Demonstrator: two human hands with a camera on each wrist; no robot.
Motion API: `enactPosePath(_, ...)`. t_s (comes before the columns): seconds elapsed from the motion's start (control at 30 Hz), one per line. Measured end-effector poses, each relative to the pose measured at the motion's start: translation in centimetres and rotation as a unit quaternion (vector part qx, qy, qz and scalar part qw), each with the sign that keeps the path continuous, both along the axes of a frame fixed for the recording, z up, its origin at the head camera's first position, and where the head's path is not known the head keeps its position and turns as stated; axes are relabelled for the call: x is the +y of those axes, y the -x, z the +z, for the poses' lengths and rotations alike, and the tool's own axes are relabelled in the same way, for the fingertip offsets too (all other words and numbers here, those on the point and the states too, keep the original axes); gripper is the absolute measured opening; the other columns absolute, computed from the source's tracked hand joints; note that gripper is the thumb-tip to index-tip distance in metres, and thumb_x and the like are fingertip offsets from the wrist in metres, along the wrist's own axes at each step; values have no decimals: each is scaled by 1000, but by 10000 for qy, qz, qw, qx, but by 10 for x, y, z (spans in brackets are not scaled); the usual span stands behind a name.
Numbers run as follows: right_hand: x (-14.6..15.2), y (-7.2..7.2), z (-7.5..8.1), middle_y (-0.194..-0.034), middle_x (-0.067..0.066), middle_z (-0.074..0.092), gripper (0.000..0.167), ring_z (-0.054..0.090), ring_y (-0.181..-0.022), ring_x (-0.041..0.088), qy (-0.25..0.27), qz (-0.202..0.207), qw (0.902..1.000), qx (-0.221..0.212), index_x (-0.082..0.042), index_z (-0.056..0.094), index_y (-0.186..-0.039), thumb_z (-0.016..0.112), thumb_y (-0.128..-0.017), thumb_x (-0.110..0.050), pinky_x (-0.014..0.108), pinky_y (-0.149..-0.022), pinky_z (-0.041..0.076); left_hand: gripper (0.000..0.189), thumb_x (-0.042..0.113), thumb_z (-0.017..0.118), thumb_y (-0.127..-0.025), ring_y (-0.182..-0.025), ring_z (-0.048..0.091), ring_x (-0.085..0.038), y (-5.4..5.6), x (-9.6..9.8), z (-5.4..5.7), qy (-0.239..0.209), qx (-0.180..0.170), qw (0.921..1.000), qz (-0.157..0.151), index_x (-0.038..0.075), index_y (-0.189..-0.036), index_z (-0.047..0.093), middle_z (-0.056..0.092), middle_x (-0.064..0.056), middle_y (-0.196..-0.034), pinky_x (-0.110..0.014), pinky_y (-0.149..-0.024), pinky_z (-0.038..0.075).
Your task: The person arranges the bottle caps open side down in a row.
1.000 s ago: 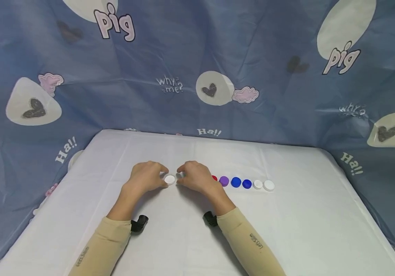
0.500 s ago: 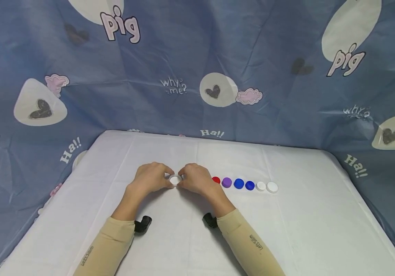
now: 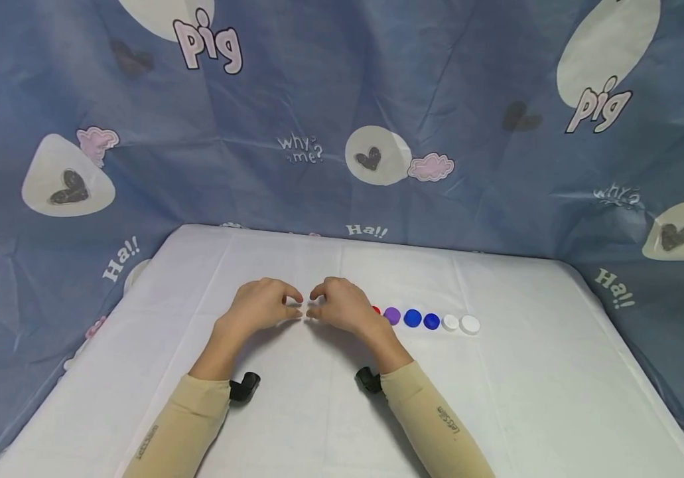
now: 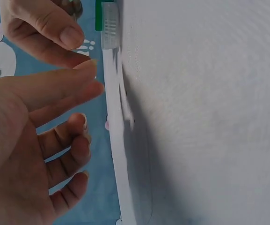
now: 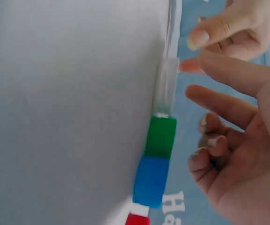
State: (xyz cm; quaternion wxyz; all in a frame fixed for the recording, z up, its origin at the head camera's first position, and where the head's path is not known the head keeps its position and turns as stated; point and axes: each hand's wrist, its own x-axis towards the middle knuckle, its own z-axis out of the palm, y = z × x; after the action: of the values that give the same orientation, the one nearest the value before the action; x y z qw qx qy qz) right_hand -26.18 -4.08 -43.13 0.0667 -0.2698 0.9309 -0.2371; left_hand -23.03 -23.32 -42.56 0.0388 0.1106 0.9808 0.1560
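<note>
My left hand [image 3: 261,304] and right hand [image 3: 343,307] face each other over the table, thumbs and forefingers slightly bent and a narrow gap between them. Neither holds anything. By the fingertips in the right wrist view stands a whitish see-through cap [image 5: 167,86], beside a green cap [image 5: 160,137]. A blue cap [image 5: 151,182] and a red cap [image 5: 138,219] follow in line. The left wrist view shows the ribbed side of the see-through cap [image 4: 110,26] beyond both hands. From the head, my right hand covers this end of the row.
To the right the row carries on with a purple cap [image 3: 392,316], a bright blue cap [image 3: 412,318], a dark blue cap [image 3: 432,321] and two white ones, the last a larger white cap [image 3: 470,324]. A white cloth [image 3: 342,411] covers the table; a printed blue sheet [image 3: 294,86] hangs behind.
Both hands closed in on the white-topped cap half a second ago; now their fingers are off it and spread a little. From the head the cap is now largely hidden.
</note>
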Motion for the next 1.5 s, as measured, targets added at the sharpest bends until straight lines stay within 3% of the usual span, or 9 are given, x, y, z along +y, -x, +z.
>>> enactPosePath(0.17, 11, 3, 4, -111, 2, 72, 39, 63, -95, 15, -181, -160, 9993, -293, -16, 74, -117, 79, -82, -32, 36, -85, 52, 40, 42, 80, -80, -68, 55, -9, 0, 4, 0, 129, -22, 9999, -58, 29, -117, 74, 65, 8, -81, -29, -56, 40)
enactPosePath(0.3, 16, 4, 2, -113, 2, 73, 43, 62, -96, 14, -378, -27, 9982, -473, -15, 73, -120, 81, -80, -29, 37, -90, 51, 46, 43, 82, -77, -69, 55, -9, -1, 9, -1, 166, -81, 9997, -143, 28, -120, 72, 67, 8, -80, -29, -58, 41)
enactPosePath(0.43, 17, 2, 1, -117, 3, 73, 46, 63, -102, 16, -532, 91, 9977, -408, -15, 73, -120, 84, -77, -28, 37, -91, 51, 47, 42, 83, -76, -71, 55, -9, -1, 12, -6, 220, 16, 9995, -231, 27, -119, 73, 69, 8, -81, -31, -60, 43)
enactPosePath(0.67, 16, -2, 2, -114, 1, 73, 44, 64, -100, 16, -809, 106, 9963, -282, -17, 75, -114, 87, -75, -32, 35, -85, 51, 43, 43, 83, -77, -84, 64, -12, -2, 18, -7, 257, 135, 9992, -281, 29, -117, 74, 75, 5, -102, -34, -64, 48)
enactPosePath(0.8, 15, -3, 2, -111, 2, 71, 44, 62, -96, 16, -729, 125, 9969, -256, -16, 75, -115, 86, -76, -32, 35, -84, 50, 43, 42, 83, -77, -83, 64, -12, -3, 20, -5, 269, 163, 9990, -314, 29, -117, 74, 75, 5, -102, -33, -64, 48)
enactPosePath(0.97, 15, -1, -1, -102, 2, 68, 43, 56, -83, 13, -533, 243, 9981, -206, -14, 75, -114, 84, -78, -34, 30, -75, 48, 44, 41, 83, -77, -69, 56, -8, -1, 20, -6, 272, 221, 9987, -381, 29, -118, 73, 70, 9, -85, -29, -58, 42)
enactPosePath(1.17, 21, 5, -1, -92, -2, 65, 38, 56, -75, 12, 248, 282, 9975, -599, -11, 76, -112, 81, -81, -34, 26, -67, 47, 42, 41, 81, -80, -62, 51, -7, 1, 18, -6, 288, 353, 9981, -418, 31, -120, 72, 62, 12, -75, -28, -54, 38)
enactPosePath(1.37, 29, 9, 3, -99, 2, 68, 39, 59, -79, 13, 1091, 148, 9882, -1061, -10, 74, -114, 77, -85, -36, 27, -68, 50, 38, 42, 79, -83, -59, 49, -6, 2, 18, -5, 444, 972, 9928, -549, 33, -119, 73, 61, 12, -72, -27, -55, 38)
enactPosePath(1.5, 34, 11, 5, -108, 1, 71, 36, 63, -89, 13, 1371, -9, 9829, -1229, -13, 76, -111, 73, -87, -40, 29, -74, 53, 32, 42, 80, -81, -60, 52, -7, 2, 19, -4, 813, 1819, 9780, -613, 33, -111, 77, 63, 11, -73, -30, -61, 44)
